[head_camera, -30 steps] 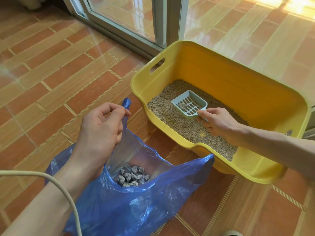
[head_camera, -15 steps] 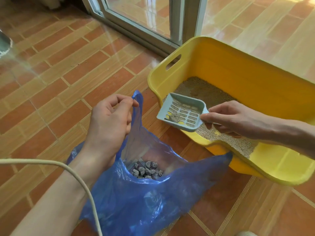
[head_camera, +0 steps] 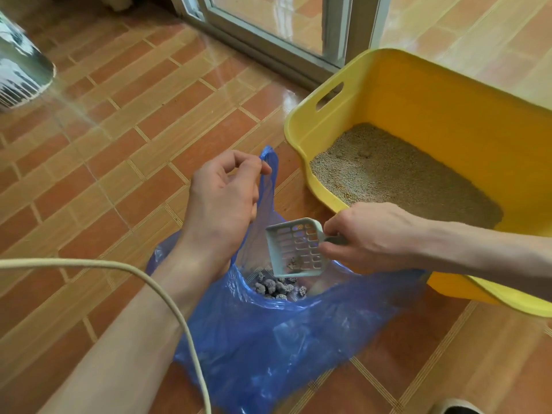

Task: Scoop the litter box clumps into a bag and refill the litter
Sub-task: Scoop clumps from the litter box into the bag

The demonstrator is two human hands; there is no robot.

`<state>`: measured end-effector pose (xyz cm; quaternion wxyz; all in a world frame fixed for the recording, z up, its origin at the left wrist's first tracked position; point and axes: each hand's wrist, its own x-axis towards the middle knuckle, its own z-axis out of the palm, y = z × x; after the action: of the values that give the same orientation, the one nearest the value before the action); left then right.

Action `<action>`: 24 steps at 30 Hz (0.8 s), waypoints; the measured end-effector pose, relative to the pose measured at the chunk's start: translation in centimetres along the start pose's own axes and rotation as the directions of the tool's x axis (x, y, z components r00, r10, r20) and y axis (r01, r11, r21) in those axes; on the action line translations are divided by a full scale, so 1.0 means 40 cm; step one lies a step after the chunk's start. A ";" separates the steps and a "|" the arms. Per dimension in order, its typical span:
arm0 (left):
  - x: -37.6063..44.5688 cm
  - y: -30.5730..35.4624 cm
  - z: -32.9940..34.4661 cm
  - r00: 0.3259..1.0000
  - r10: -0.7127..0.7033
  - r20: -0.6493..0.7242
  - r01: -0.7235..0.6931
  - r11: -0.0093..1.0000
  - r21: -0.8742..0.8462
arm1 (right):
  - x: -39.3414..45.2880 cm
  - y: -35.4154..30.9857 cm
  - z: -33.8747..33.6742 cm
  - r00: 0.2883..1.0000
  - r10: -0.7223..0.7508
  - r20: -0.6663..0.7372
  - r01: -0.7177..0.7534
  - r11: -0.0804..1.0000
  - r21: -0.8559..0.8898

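A yellow litter box (head_camera: 301, 127) with tan litter (head_camera: 388, 174) sits on the tiled floor at the right. In front of it lies an open blue plastic bag (head_camera: 268, 339) holding several grey clumps (head_camera: 277, 286). My left hand (head_camera: 221, 198) pinches the bag's handle and holds it up. My right hand (head_camera: 367, 234) grips the handle of a pale slotted scoop (head_camera: 294, 248), tilted mouth-down over the bag's opening. A few small clumps rest at the scoop's lower edge.
A sliding door frame (head_camera: 268, 52) runs along the floor behind the box. A cream cable (head_camera: 167, 297) crosses my left forearm. A white ribbed appliance (head_camera: 21, 70) stands at the far left. A shoe tip (head_camera: 454, 409) shows at the bottom right.
My right hand lifted the scoop out of the litter box, carried it left over the box's rim and tipped it down over the bag. My left hand kept holding the bag handle.
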<state>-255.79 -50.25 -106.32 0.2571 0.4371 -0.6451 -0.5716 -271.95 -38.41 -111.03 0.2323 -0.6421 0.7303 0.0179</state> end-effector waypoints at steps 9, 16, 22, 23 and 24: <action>-0.006 0.002 0.001 1.000 0.007 0.001 -0.007 1.000 0.019 | 0.024 -0.046 0.094 0.965 -0.230 -0.130 0.169 0.915 -0.366; -0.001 -0.007 0.002 1.000 0.006 0.000 -0.006 1.000 0.027 | 0.021 -0.035 0.105 0.966 -0.206 -0.158 0.121 0.896 -0.427; 0.005 -0.008 0.015 1.000 0.013 0.008 -0.013 1.000 0.027 | -0.003 -0.008 0.067 0.958 -0.173 -0.228 0.093 0.941 -0.324; 0.006 -0.010 0.016 1.000 0.019 0.012 -0.019 0.999 0.035 | -0.012 -0.002 0.052 0.954 -0.145 -0.262 0.062 0.952 -0.301; 0.008 -0.012 0.017 1.000 0.022 0.015 -0.023 0.999 0.039 | -0.020 0.004 0.036 0.948 -0.123 -0.293 0.033 0.955 -0.296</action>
<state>-256.36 -50.15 -106.97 0.2501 0.4307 -0.6629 -0.5590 -271.61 -37.15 -112.07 0.0204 -0.6925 0.7210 0.0144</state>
